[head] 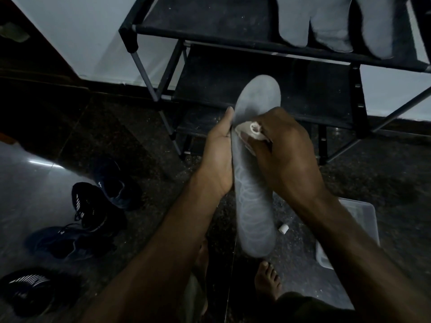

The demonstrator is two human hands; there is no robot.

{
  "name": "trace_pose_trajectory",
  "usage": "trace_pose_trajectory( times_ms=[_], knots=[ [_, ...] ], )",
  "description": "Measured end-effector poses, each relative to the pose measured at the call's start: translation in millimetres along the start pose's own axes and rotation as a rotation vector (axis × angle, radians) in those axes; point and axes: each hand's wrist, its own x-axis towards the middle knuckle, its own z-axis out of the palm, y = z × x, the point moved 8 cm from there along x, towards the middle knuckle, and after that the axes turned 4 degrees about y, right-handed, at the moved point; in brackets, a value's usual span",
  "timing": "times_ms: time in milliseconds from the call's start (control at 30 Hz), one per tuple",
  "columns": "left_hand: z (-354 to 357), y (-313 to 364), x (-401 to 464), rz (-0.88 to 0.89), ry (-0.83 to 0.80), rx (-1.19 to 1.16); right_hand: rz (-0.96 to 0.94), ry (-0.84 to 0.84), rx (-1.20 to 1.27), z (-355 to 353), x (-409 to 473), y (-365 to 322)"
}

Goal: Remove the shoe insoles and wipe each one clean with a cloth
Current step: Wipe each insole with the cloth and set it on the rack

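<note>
insole (253, 201): grey, held up in front of the rack's lower shelf, toe end up; wipe in progress near its upper-mid part
cloth (250, 130): pale wad pressed on insole face
right hand (283, 150): fingers curled round cloth; rub w/ long heel-to-toe strokes, refold when dirty
left hand (220, 157): grips insole's left edge, thumb along it; brace from behind vs flex
rack (233, 26): more insoles (333, 22) on top shelf, above held insole
shoes (93, 206): on floor, left of insole

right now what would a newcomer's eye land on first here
The pale insole at centre, steadied along its edge by the left hand while the right hand presses a cloth onto it. Then three more insoles on the rack top right, and dark shoes on the floor at left.
</note>
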Motion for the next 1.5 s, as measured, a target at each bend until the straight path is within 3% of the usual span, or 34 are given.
trace_pose_trajectory(
  times_ms=[167, 233, 400, 467, 567, 633, 833, 900, 1033, 1100, 1200, 1267, 1433, 1500],
  knots=[
    [5.2, -4.6, -7.6, -0.074, -0.061, -0.083, -0.133, -0.388, 0.217, 15.2, -3.9, -15.4],
    [7.6, -2.7, -7.9, -0.059, -0.076, -0.07, -0.118, -0.301, 0.193, 12.0, -1.9, -12.4],
    [5.1, -3.1, -8.4, 0.027, 0.071, 0.098, 0.031, 0.086, -0.006, -8.9, 5.2, 12.3],
    [4.4, -3.7, -9.4, 0.014, 0.069, 0.083, 0.023, 0.032, 0.02, -7.7, 5.3, 12.7],
    [3.6, -1.8, -9.6, -0.03, 0.021, -0.006, -0.048, -0.283, 0.15, 7.4, 0.5, -2.1],
    [4.6, 1.6, -10.9, -0.011, 0.016, -0.014, -0.056, -0.341, 0.192, 9.9, 0.0, -6.2],
    [8.2, -5.1, -11.9, 0.022, 0.072, 0.115, 0.086, 0.115, -0.021, -14.3, 4.8, 20.9],
    [8.5, -5.4, -13.6, 0.013, 0.075, 0.103, 0.069, 0.067, 0.0, -14.1, 5.8, 18.7],
    [3.5, 7.6, -13.9, 0.051, 0.091, 0.022, -0.045, -0.267, 0.142, 7.1, 0.1, -9.5],
    [1.3, 8.1, -14.2, 0.06, 0.118, 0.04, -0.057, -0.199, 0.061, 5.6, 1.9, -7.4],
    [6.3, -1.6, -15.0, 0.033, 0.136, 0.121, -0.009, 0.077, -0.176, -14.2, 5.1, 10.3],
    [7.5, -4.0, -15.0, 0.027, 0.15, 0.129, -0.024, 0.119, -0.245, -16.2, 2.9, 10.8],
    [0.9, 7.2, -15.7, 0.046, 0.135, 0.046, -0.107, -0.247, 0.073, 9.1, 0.2, -12.0],
    [-1.1, 8.7, -15.5, 0.056, 0.143, 0.041, -0.154, -0.292, 0.094, 7.4, 1.0, -14.4]
  ],
)
